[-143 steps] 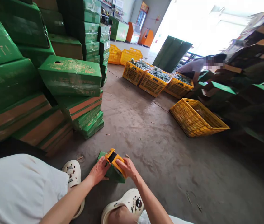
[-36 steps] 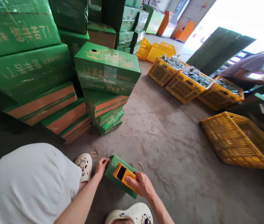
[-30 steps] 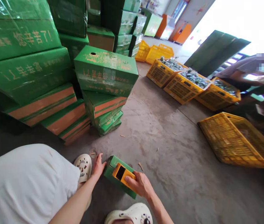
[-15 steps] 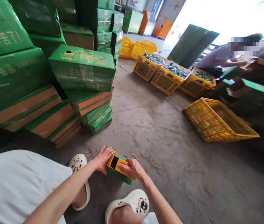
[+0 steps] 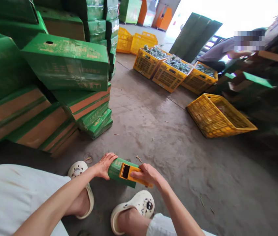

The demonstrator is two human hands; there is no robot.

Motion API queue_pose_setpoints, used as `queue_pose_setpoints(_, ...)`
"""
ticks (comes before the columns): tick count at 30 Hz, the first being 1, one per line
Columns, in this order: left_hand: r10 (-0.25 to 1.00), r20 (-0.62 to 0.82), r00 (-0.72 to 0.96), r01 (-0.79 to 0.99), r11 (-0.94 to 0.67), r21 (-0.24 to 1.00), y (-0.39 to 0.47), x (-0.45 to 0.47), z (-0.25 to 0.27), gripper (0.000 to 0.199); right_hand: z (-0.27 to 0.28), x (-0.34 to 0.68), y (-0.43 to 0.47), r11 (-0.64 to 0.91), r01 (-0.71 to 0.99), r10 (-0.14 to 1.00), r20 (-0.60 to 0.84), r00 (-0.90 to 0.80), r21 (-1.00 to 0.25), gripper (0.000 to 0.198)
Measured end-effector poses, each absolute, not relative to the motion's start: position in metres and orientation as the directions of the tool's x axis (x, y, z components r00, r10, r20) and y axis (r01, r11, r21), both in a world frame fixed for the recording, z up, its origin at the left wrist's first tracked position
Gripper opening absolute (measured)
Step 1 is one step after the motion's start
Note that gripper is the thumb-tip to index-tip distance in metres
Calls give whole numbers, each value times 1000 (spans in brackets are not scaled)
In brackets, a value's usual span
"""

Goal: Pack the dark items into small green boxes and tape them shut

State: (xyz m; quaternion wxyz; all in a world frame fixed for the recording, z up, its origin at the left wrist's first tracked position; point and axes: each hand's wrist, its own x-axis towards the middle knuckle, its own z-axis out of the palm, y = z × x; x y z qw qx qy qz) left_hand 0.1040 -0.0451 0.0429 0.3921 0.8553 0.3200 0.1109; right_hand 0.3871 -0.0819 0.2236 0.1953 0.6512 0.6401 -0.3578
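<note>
A small green cardboard box (image 5: 115, 170) with printed lettering lies low in front of me, between my two feet. My left hand (image 5: 106, 165) grips its left end, fingers along the far side and thumb on the near side. In my right hand (image 5: 147, 173) is an orange tape dispenser (image 5: 132, 169) with a dark rectangular opening toward the left. My thumb lies along its top. The dispenser is over the right part of the box; whether it touches the cardboard I cannot tell.
Stacked green cartons (image 5: 67, 62) rise at the left. A yellow crate (image 5: 203, 114) stands tilted in view at the right. Further back are filled yellow crates (image 5: 166, 77) and a person (image 5: 217, 50) bending over boxes. My white clogs (image 5: 141, 203) flank the small box.
My right hand and the tape dispenser have shifted right along the box, uncovering its lettered left part. My left hand stays on the left end. The whole view has shifted slightly.
</note>
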Motion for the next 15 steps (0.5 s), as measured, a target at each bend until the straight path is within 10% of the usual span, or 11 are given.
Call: queue_pose_setpoints(15, 637, -281, 718, 695, -639, 329, -76, 153, 58, 151, 201, 376, -87, -137, 989, 681, -730, 51, -58, 65)
